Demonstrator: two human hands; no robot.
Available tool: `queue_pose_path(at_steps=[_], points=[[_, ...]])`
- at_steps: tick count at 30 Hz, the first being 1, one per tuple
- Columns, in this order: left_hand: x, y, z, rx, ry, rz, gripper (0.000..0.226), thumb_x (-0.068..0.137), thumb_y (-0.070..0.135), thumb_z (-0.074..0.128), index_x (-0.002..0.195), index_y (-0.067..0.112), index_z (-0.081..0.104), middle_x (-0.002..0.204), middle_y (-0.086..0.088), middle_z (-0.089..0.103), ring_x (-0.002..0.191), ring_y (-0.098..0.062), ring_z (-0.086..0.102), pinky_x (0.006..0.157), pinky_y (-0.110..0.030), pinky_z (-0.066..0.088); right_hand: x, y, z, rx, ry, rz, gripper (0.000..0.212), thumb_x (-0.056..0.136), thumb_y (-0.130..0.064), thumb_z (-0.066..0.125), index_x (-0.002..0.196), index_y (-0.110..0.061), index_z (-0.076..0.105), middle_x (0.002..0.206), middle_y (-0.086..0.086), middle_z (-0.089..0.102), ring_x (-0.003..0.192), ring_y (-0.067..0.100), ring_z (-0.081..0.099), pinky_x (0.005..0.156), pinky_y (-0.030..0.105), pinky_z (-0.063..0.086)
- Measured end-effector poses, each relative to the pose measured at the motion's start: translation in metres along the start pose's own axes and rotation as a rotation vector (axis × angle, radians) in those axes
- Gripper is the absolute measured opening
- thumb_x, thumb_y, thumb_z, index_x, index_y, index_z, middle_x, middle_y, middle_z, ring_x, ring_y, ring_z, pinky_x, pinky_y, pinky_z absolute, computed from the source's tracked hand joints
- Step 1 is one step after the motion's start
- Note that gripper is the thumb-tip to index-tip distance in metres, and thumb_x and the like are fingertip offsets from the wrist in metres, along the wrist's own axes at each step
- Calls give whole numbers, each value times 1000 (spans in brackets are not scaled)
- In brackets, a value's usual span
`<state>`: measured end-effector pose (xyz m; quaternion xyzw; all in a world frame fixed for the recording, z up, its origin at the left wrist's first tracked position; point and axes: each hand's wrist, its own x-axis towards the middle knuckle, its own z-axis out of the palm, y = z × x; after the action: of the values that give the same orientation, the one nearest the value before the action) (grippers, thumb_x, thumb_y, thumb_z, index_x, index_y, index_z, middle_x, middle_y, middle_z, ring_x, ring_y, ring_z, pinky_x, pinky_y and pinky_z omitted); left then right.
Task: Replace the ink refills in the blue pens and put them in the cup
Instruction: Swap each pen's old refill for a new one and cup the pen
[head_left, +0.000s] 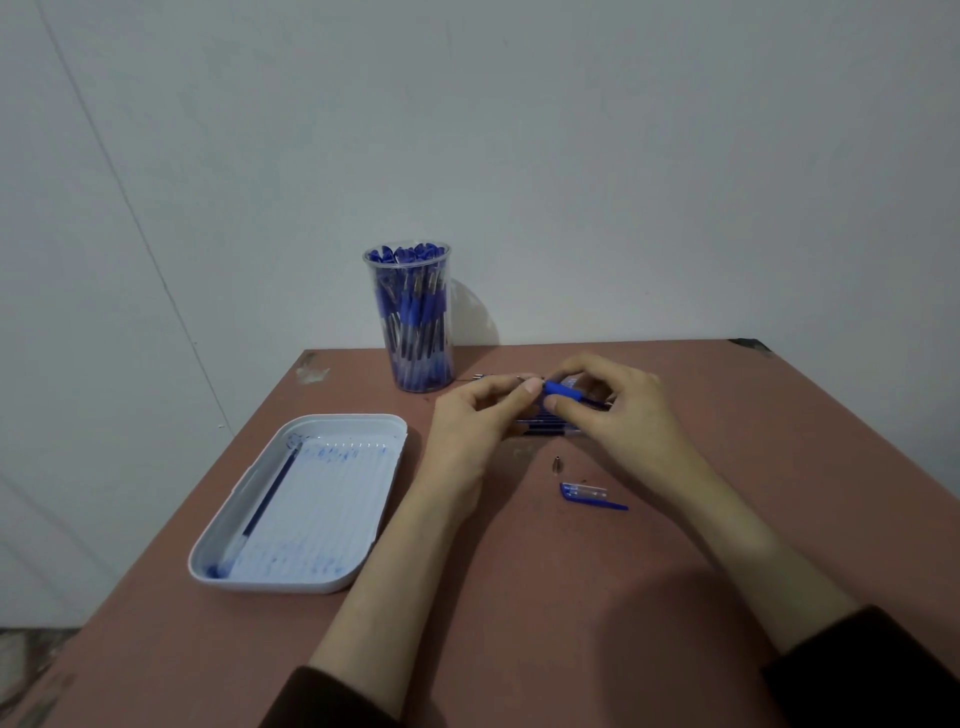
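1. Far left on the reddish-brown table (519, 597): white, ink-stained, rounded plastic tray (208, 561), with one slim dark-blue ink refill (270, 499) lying along its left wall.
2. Further back, close to the wall: tall clear plastic cup (410, 317), upright, packed with blue capped pens, nearer the left hand than the right.
3. Then the left hand (478, 421): thumb and forefinger pressed together, pinching something thin at the pen's left end, probably a refill tip; too small to be sure.
4. Between both hands: clear pen barrel with blue rubber grip (563, 388), raised off the table, long axis running left to right.
5. On to the right hand (623, 415): thumb and fingers curled, pinching the grip; rest of the barrel hidden behind them.
6. Beneath the hands: bundle of thin blue sticks (545, 423), mostly covered, count unreadable.
7. Nearer the camera: small metal cone tip (556, 464) and blue-clipped clear cap (592, 493), loose on the table, apart from both hands.
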<state>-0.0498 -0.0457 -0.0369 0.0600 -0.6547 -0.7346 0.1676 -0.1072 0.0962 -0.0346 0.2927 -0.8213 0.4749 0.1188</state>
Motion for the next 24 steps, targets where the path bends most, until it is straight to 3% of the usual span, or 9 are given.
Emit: queue_pose_path(at_steps=[5, 9, 14, 17, 20, 24], points=[[1, 1, -1, -92, 67, 10, 9, 85, 8, 66, 92, 7, 71, 79, -3, 67, 71, -7, 62, 64, -15, 50, 2, 3, -2, -18, 16, -8, 12, 77, -26, 72, 85, -34, 66, 72, -9, 65, 72, 13, 62, 72, 45, 53], [5, 4, -6, -273, 172, -28, 3, 88, 9, 64, 88, 8, 66, 78, -2, 66, 72, -9, 65, 66, -16, 54, 5, 8, -7, -66, 93, 13, 15, 76, -18, 73, 78, -31, 65, 74, -9, 65, 74, 12, 61, 73, 40, 53], [9, 8, -11, -469, 302, -5, 6, 90, 5, 61, 85, 7, 62, 76, -7, 66, 66, -10, 67, 66, -17, 56, 9, 17, -14, -169, 152, 127, 21, 74, -15, 69, 70, -32, 59, 66, -8, 61, 68, 16, 57, 66, 37, 50], [11, 12, -15, -540, 389, 44, 9, 91, 4, 60, 82, 7, 59, 73, -6, 63, 62, -9, 65, 61, -15, 54, 11, 21, -21, -198, 178, 205, 16, 79, -15, 67, 74, -29, 60, 67, -9, 59, 65, 15, 54, 65, 36, 48], [11, 11, -17, -498, 421, 64, 8, 91, 5, 60, 83, 8, 59, 75, -7, 63, 65, -10, 64, 64, -16, 55, 12, 20, -24, -195, 229, 189, 9, 84, -14, 61, 82, -23, 62, 68, -10, 56, 63, 9, 49, 64, 33, 46], [10, 3, -9, -329, 346, 69, 2, 90, 6, 61, 88, 5, 62, 76, -8, 66, 69, -11, 65, 67, -16, 55, 8, 7, -15, -196, 201, 7, 4, 86, -27, 63, 87, -30, 66, 80, -9, 54, 69, 9, 51, 70, 29, 41]])
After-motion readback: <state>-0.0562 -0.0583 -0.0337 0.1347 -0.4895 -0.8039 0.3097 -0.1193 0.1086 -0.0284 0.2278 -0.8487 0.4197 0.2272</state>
